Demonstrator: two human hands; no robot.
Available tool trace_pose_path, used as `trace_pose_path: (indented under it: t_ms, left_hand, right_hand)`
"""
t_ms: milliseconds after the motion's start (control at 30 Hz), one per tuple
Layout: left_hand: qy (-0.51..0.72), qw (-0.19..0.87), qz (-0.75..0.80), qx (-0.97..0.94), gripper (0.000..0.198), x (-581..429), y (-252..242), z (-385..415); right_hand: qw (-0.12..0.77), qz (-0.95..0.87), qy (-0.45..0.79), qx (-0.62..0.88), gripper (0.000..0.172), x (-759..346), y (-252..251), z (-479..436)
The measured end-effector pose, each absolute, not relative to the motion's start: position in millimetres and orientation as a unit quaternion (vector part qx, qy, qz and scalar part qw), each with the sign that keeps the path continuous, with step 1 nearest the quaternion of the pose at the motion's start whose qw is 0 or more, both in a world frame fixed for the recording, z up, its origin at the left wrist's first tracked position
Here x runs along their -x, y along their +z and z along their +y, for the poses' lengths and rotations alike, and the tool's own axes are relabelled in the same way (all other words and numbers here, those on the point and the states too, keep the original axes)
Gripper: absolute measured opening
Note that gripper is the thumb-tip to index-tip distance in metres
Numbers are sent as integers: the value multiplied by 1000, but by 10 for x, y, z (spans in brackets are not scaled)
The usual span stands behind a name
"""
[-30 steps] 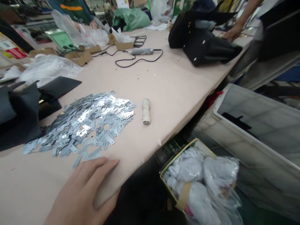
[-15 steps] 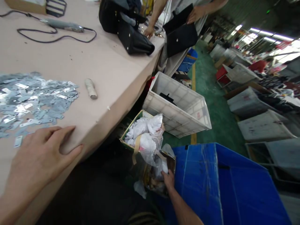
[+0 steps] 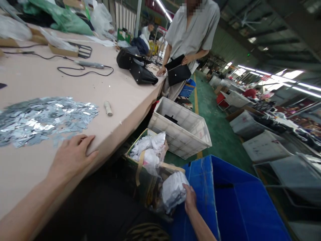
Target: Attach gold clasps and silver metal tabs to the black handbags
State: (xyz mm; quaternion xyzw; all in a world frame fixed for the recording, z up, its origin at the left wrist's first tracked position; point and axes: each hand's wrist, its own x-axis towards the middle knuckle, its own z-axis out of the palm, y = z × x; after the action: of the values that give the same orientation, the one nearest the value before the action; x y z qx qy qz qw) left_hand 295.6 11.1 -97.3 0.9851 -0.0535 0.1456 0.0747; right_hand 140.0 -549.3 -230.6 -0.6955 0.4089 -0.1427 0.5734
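My left hand [image 3: 72,156] lies flat and open on the edge of the pale pink table [image 3: 125,100], just in front of a heap of small shiny metal plates [image 3: 42,118]. Down beside the table, my right hand [image 3: 190,198] is closed on a white plastic-wrapped bundle [image 3: 173,190]. It holds the bundle above a cardboard box [image 3: 140,147] stuffed with more white bundles. A small roll [image 3: 108,108] lies on the table to the right of the metal plates.
A blue crate [image 3: 233,201] stands at my right, with a white plastic crate [image 3: 180,127] beyond the box. A corded tool [image 3: 90,64] and black bags [image 3: 137,67] lie farther up the table. A person in a grey shirt [image 3: 193,33] holds a black bag there.
The view has swung up and to the right. My right hand, which reached down into the box, has risen with a white bundle in it. My left hand stays on the table edge.
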Motion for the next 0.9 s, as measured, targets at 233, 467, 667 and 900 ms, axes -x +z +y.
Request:
trace_pose_path:
  t_ms: [233, 467, 667, 900]
  left_hand:
    - [226, 232, -132, -937, 44, -2633, -897, -573]
    - [-13, 395, -339, -854, 37, -2145, -940, -2315]
    - [-155, 356, -408, -826, 85, -1998, -1107, -3167]
    - [-205, 342, -424, -813, 98, -1995, -1047, -3555]
  right_hand:
    - [568, 420, -164, 688, 59, -1335, -2030, -5509]
    - [559, 329, -115, 752, 50, -1142, -1804, -5673]
    - [582, 188, -43, 790, 45, -988, -1536, -5720]
    - [617, 196, -31, 762, 47, -982, -1233, -5644]
